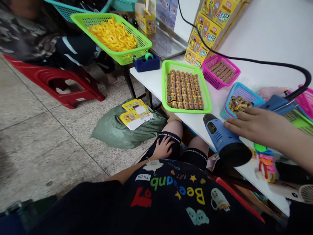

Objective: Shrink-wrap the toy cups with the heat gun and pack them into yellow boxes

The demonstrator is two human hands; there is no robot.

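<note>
My right hand [259, 127] reaches in from the right, its fingers closed over the handle of a blue heat gun [220, 135]. The gun's dark nozzle points up and left, toward a green basket [206, 98] at the table edge. Rows of small labelled cylinders [182, 89] stand packed in that basket. Part of the gun's handle is hidden behind my hand, and a black cord [244, 59] runs from its end. My left hand [162, 147] rests on my knee, fingers spread, holding nothing.
A blue basket [241, 88] of loose cylinders and a pink basket [221, 83] stand behind. A tape dispenser [146, 62], yellow boxes [200, 42] and a green basket of yellow pieces [114, 36] are farther off. A sack [110, 133] lies on the floor; a person sits on a red stool [58, 78].
</note>
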